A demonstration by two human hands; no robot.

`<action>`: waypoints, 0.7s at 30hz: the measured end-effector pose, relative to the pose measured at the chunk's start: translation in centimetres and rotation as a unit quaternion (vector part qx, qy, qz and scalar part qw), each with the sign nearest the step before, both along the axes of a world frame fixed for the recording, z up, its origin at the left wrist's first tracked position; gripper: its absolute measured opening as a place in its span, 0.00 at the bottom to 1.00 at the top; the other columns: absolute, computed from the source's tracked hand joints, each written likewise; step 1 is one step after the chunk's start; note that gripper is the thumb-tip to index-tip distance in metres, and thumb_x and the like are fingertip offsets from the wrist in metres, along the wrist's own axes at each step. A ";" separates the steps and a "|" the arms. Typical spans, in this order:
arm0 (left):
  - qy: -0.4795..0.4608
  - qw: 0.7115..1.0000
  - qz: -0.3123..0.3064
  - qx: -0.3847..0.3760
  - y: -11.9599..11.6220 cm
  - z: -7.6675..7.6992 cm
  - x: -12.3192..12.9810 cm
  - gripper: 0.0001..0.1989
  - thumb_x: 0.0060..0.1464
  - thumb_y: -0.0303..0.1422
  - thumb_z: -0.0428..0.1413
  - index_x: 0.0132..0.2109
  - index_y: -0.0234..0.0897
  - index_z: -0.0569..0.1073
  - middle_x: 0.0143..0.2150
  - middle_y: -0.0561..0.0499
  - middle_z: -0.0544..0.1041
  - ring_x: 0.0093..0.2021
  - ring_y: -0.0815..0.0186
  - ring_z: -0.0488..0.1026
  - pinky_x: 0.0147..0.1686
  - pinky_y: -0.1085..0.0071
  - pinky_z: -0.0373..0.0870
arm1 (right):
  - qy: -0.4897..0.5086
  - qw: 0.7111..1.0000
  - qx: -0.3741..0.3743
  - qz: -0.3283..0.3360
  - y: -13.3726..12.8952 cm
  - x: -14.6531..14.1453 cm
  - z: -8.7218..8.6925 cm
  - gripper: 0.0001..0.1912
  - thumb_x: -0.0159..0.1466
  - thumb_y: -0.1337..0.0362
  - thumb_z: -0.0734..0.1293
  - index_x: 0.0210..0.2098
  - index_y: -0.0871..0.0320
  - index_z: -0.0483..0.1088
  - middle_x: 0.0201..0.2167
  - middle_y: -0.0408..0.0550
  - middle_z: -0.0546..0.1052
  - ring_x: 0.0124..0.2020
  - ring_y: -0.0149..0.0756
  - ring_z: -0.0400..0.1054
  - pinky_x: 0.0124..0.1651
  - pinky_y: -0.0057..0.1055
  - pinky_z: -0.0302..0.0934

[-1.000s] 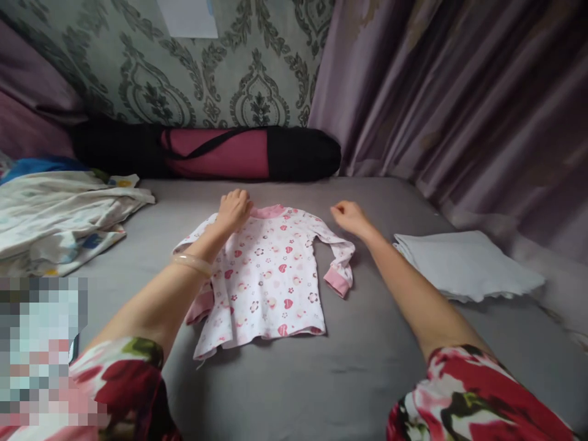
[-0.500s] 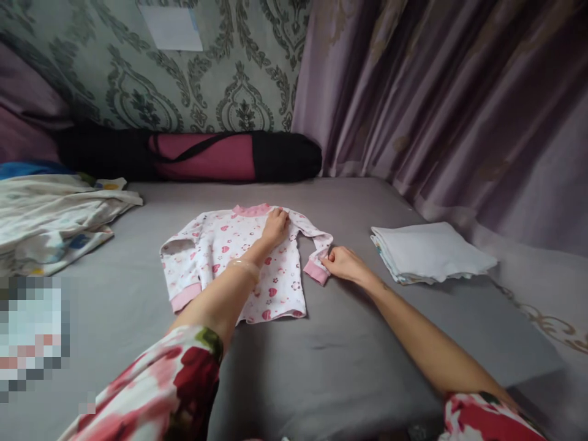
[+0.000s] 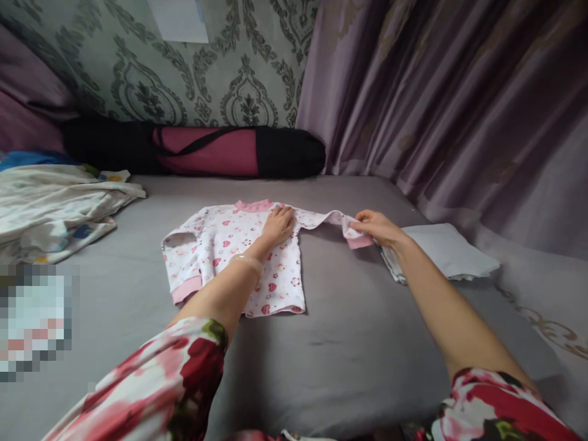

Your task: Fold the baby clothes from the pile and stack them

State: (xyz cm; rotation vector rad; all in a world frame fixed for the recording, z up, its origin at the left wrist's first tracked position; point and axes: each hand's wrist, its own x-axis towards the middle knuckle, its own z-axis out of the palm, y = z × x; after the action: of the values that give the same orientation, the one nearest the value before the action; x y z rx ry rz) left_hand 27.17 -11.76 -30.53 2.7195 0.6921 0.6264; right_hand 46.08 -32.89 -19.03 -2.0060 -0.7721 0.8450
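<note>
A small white shirt (image 3: 275, 269) with pink hearts, pink collar and pink cuffs lies spread on the grey bed sheet (image 3: 358, 343). My left hand (image 3: 278, 225) rests flat on its right shoulder, fingers extended. Pinched in my right hand (image 3: 374, 228) is the end of the shirt's right sleeve, near the cuff, pulled out sideways and slightly raised. The other sleeve bends downward at the left, its pink cuff beside my left forearm.
A folded white cloth stack (image 3: 450, 251) lies at the right, partly behind my right wrist. Crumpled patterned cloths (image 3: 59, 208) are at the left. A long black and maroon bag (image 3: 211, 153) lies along the wall. Purple curtains (image 3: 413, 92) hang at the right.
My right hand has moved right and away from me, drawing the bent sleeve out to the side. My left hand stays at the shoulder, its fingers now flatter. The camera view has shifted slightly.
</note>
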 end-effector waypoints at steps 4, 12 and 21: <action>0.030 0.999 0.005 -0.012 -0.5 0.7 -0.2 0.24 0.66 0.41 0.42 0.64 0.37 0.65 0.67 0.45 0.64 0.65 0.50 0.57 0.63 0.52 0.56 | 0.044 0.998 0.044 -0.031 1.1 4.1 0.9 0.11 0.54 0.63 0.75 0.32 0.55 0.70 0.26 0.43 0.76 0.26 0.30 0.69 0.29 0.25 0.64; 0.090 0.996 0.015 -0.015 -1.2 1.7 -0.3 0.31 0.65 0.50 0.39 0.69 0.41 0.58 0.71 0.49 0.57 0.70 0.47 0.49 0.66 0.51 0.51 | -0.098 0.994 -0.011 0.046 3.2 10.5 0.6 0.11 0.53 0.62 0.76 0.35 0.57 0.77 0.32 0.44 0.78 0.29 0.29 0.69 0.35 0.25 0.65; 0.075 0.996 0.032 -0.024 -1.1 0.8 0.1 0.41 0.60 0.58 0.43 0.69 0.33 0.54 0.71 0.37 0.54 0.71 0.45 0.48 0.66 0.50 0.49 | -0.375 0.895 -0.235 0.059 3.9 10.9 -4.5 0.13 0.61 0.68 0.66 0.45 0.60 0.77 0.38 0.55 0.80 0.40 0.39 0.73 0.42 0.29 0.64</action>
State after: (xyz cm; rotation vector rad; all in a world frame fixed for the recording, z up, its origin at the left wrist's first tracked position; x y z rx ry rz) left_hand 27.26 -12.88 -29.71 2.7302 0.8212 0.4180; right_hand 57.03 -28.96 -23.55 -2.7978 -1.2046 0.2992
